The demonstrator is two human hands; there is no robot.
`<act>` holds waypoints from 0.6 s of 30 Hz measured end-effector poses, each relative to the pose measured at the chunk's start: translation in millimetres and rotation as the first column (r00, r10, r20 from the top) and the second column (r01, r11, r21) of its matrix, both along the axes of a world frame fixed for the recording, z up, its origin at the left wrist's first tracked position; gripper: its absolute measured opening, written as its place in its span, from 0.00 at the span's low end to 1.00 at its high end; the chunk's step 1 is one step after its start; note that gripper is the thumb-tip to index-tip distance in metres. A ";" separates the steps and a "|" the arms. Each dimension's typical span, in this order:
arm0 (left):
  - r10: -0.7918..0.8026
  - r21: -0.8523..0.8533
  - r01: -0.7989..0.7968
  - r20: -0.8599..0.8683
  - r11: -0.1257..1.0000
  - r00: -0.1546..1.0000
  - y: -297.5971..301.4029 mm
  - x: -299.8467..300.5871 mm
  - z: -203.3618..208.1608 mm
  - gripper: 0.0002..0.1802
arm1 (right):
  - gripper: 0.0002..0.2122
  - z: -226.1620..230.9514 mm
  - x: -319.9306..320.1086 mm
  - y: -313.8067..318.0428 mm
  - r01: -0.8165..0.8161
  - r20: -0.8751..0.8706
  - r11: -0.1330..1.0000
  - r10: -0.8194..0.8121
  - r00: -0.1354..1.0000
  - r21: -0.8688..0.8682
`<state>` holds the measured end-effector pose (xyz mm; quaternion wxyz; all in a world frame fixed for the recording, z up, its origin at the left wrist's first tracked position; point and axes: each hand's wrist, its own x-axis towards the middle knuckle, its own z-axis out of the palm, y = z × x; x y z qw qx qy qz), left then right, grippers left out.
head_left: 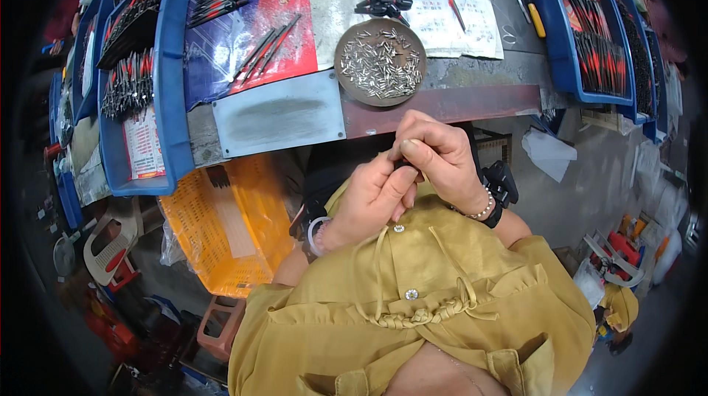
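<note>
Brown round bowl (342, 64), shallow, heaped with small, shiny silvery pins (383, 64); set near the table's front edge. Behind it: a cluster of glossy black tapered pieces (382, 7) on white printed paper (479, 35). Left: blue plastic bin (175, 64), smooth-walled, holding bundled slim red-and-black rods (131, 82). Right: second blue bin (544, 35), similar rods inside. Below left: perforated orange basket (195, 248). Table front: flat greyish plate (280, 117), smudged dark at centre.

Hands: left hand (380, 193), fingers curled, thumb pressed against them; right hand (441, 156), bent at the knuckles, thumb and forefinger pinched. Fingertips meet before the chest, just short of the table edge, around a small dark piece (402, 164) (mostly covered, so its exact shape cannot be told).
</note>
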<state>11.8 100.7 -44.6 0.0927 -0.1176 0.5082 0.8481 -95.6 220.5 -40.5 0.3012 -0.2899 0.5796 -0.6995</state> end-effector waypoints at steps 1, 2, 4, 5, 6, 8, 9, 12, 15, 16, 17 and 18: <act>0.021 0.001 -0.021 -0.007 1.000 1.000 0.8 1.1 1.8 0.18 | 0.05 0.7 -0.3 0.2 -0.028 -0.010 1.000 0.028 1.000 -0.004; 0.042 0.013 -0.041 -0.032 0.999 0.999 2.4 2.5 3.8 0.18 | 0.05 1.1 -0.3 0.2 -0.043 -0.018 0.998 0.042 0.999 -0.036; 0.121 0.060 -0.121 0.006 0.991 0.993 4.8 2.9 7.2 0.21 | 0.06 3.1 1.6 1.9 -0.033 0.036 0.999 0.033 0.999 0.011; 0.131 0.071 -0.133 0.022 0.989 0.991 5.1 2.6 8.8 0.22 | 0.06 4.3 3.2 3.0 -0.016 0.103 1.000 0.014 0.995 0.013; 0.142 0.082 -0.144 0.035 0.986 0.989 5.0 1.0 9.7 0.23 | 0.06 5.4 4.2 4.3 -0.006 0.151 0.999 0.000 0.989 0.040; 0.087 0.173 -0.104 0.107 0.979 0.990 1.2 -2.1 10.5 0.25 | 0.07 4.9 5.7 4.6 0.034 0.233 0.999 -0.027 0.972 -0.026; 0.085 0.269 -0.126 0.158 0.955 0.984 -0.2 -2.7 11.0 0.25 | 0.07 4.0 6.2 4.5 0.037 0.293 0.999 -0.027 0.956 -0.028; -0.003 0.450 -0.113 0.249 0.886 0.969 -8.4 -3.9 10.9 0.24 | 0.08 0.9 6.5 4.8 0.063 0.314 0.998 -0.060 0.947 -0.001; -0.107 0.540 -0.034 0.228 0.841 0.968 -12.8 -3.9 6.9 0.22 | 0.08 -2.3 6.5 6.6 0.090 0.287 0.996 -0.078 0.955 -0.026; -0.110 0.573 -0.045 0.234 0.818 0.966 -12.4 -3.0 5.5 0.21 | 0.08 -3.2 6.8 7.0 0.090 0.293 0.996 -0.080 0.953 -0.024; -0.114 0.603 -0.058 0.243 0.796 0.963 -11.8 -2.1 4.2 0.21 | 0.08 -3.7 7.4 7.3 0.091 0.297 0.996 -0.080 0.952 -0.023; -0.118 0.632 -0.071 0.252 0.772 0.960 -11.0 -0.9 3.0 0.20 | 0.08 -4.1 8.0 7.4 0.092 0.300 0.995 -0.078 0.951 -0.031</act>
